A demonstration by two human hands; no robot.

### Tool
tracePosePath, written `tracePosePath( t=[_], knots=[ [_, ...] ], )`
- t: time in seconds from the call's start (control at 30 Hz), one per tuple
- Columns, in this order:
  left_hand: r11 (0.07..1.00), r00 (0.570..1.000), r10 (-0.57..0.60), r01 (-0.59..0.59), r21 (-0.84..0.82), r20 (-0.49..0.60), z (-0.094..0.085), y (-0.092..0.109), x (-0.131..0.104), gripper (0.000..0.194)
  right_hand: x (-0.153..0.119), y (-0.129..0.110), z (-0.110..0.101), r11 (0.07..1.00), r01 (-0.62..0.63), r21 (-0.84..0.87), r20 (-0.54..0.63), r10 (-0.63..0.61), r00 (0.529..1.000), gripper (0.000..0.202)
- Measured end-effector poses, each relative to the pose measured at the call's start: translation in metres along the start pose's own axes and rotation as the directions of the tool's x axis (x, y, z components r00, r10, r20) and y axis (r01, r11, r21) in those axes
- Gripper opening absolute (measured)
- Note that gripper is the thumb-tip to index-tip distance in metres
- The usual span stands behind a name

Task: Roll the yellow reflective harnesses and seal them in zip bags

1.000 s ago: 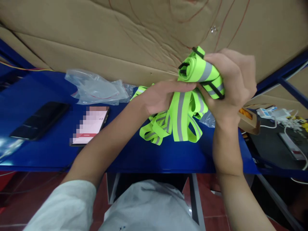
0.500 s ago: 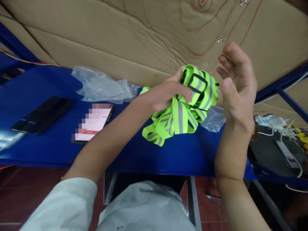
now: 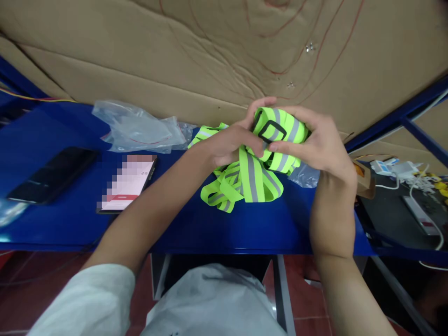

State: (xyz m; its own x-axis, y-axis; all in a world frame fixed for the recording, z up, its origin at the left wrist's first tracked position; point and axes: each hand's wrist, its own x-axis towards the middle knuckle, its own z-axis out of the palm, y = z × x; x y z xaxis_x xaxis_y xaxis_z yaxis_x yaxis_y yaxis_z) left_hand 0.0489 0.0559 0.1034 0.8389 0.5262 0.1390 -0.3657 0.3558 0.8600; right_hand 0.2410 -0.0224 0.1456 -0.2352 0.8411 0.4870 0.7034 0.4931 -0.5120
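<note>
The left hand (image 3: 236, 140) and right hand (image 3: 322, 142) clamp opposite ends of the rolled neon strap (image 3: 292, 129) above the surface (image 3: 199, 228). Its long axis runs roughly left to right, dipping slightly rightward; a black buckle (image 3: 278, 126) faces the wearer, and loose loops (image 3: 250, 175) trail beneath.

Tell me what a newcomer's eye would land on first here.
The neon yellow-green strap roll with grey stripes, held at centre between the left grip and the right grip, stands out most. Just below it, loose loops of strap glow against the blue table. Next come the lit phone beside the left forearm and the red curves drawn on the cardboard behind.
</note>
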Motion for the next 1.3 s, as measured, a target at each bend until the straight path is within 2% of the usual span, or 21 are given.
tracePosePath(
  t=[0.07, 0.1, 0.2, 0.27, 0.4, 0.5, 0.57, 0.7, 0.8, 0.87, 0.93, 1.0, 1.03, 1.07, 1.1, 1.17, 1.23, 1.3],
  knots=[
    [0.996, 0.997, 0.071, -0.073, -0.05, -0.035, 0.003, -0.004, 0.002, 0.092, 0.0, 0.0, -0.001, 0.999, 0.014, -0.039, -0.072, -0.016, 0.997, 0.054],
    [0.991, 0.993, 0.103, -0.107, -0.083, -0.049, 0.006, -0.006, 0.003, 0.08, -0.001, 0.0, -0.001, 0.997, 0.037, -0.061, -0.121, -0.044, 0.992, 0.052],
    [0.981, 0.992, 0.12, -0.123, -0.148, -0.032, 0.013, -0.012, 0.007, 0.028, -0.002, -0.003, -0.001, 0.983, 0.109, -0.148, -0.247, -0.143, 0.958, 0.047],
    [0.978, 0.994, 0.108, -0.11, -0.175, -0.023, 0.018, -0.014, 0.008, 0.01, -0.003, -0.006, 0.002, 0.975, 0.102, -0.198, -0.282, -0.156, 0.947, 0.046],
    [0.93, 0.987, 0.114, -0.145, -0.336, -0.111, 0.028, -0.008, 0.003, 0.019, -0.005, -0.006, 0.014, 0.955, -0.002, -0.297, -0.357, -0.109, 0.928, 0.05],
    [0.893, 0.995, 0.094, -0.095, -0.44, -0.025, 0.037, 0.004, -0.005, 0.023, -0.004, 0.0, 0.022, 0.936, 0.017, -0.351, -0.403, -0.168, 0.9, 0.043],
    [0.888, 0.993, 0.119, -0.109, -0.447, -0.007, 0.041, 0.012, -0.008, 0.025, -0.001, 0.004, 0.025, 0.931, 0.101, -0.352, -0.364, -0.235, 0.901, 0.041],
    [0.897, 0.959, 0.2, -0.263, -0.356, -0.202, 0.033, 0.016, -0.003, 0.026, 0.004, 0.005, 0.032, 0.91, 0.275, -0.31, -0.176, -0.339, 0.924, 0.049],
    [0.91, 0.931, 0.274, -0.332, -0.248, -0.24, 0.021, 0.012, 0.004, 0.022, 0.005, 0.001, 0.037, 0.909, 0.306, -0.283, -0.096, -0.344, 0.934, 0.05],
    [0.909, 0.923, 0.302, -0.354, -0.222, -0.237, 0.015, 0.008, 0.007, 0.02, 0.006, 0.0, 0.039, 0.926, 0.312, -0.211, -0.111, -0.34, 0.934, 0.041],
    [0.915, 0.923, 0.288, -0.344, -0.212, -0.257, 0.014, 0.005, 0.008, 0.02, 0.01, 0.004, 0.042, 0.954, 0.284, -0.096, -0.25, -0.299, 0.921, 0.035],
    [0.92, 0.923, 0.28, -0.337, -0.2, -0.264, 0.016, 0.002, 0.009, 0.02, 0.015, 0.013, 0.045, 0.977, 0.213, 0.02, -0.466, -0.18, 0.867, 0.044],
    [0.919, 0.926, 0.295, -0.343, -0.194, -0.238, 0.018, 0.0, 0.009, 0.019, 0.018, 0.018, 0.046, 0.981, 0.174, 0.089, -0.542, -0.099, 0.835, 0.052],
    [0.916, 0.929, 0.319, -0.353, -0.193, -0.187, 0.019, -0.001, 0.008, 0.017, 0.02, 0.023, 0.047, 0.976, 0.134, 0.174, -0.565, -0.013, 0.825, 0.061],
    [0.909, 0.929, 0.346, -0.367, -0.196, -0.13, 0.02, -0.002, 0.008, 0.016, 0.021, 0.027, 0.047, 0.958, 0.091, 0.273, -0.53, 0.071, 0.845, 0.07],
    [0.909, 0.929, 0.369, -0.366, -0.199, -0.024, 0.02, -0.003, 0.006, 0.013, 0.022, 0.031, 0.046, 0.887, 0.004, 0.461, -0.354, 0.179, 0.918, 0.078],
    [0.922, 0.934, 0.358, -0.351, -0.166, 0.014, 0.019, -0.003, 0.003, 0.014, 0.021, 0.03, 0.044, 0.811, -0.02, 0.585, -0.23, 0.19, 0.954, 0.075],
    [0.924, 0.928, 0.372, -0.371, -0.095, -0.004, 0.017, 0.0, 0.0, 0.018, 0.019, 0.023, 0.042, 0.764, 0.037, 0.645, -0.216, 0.136, 0.967, 0.069]
  ],
)
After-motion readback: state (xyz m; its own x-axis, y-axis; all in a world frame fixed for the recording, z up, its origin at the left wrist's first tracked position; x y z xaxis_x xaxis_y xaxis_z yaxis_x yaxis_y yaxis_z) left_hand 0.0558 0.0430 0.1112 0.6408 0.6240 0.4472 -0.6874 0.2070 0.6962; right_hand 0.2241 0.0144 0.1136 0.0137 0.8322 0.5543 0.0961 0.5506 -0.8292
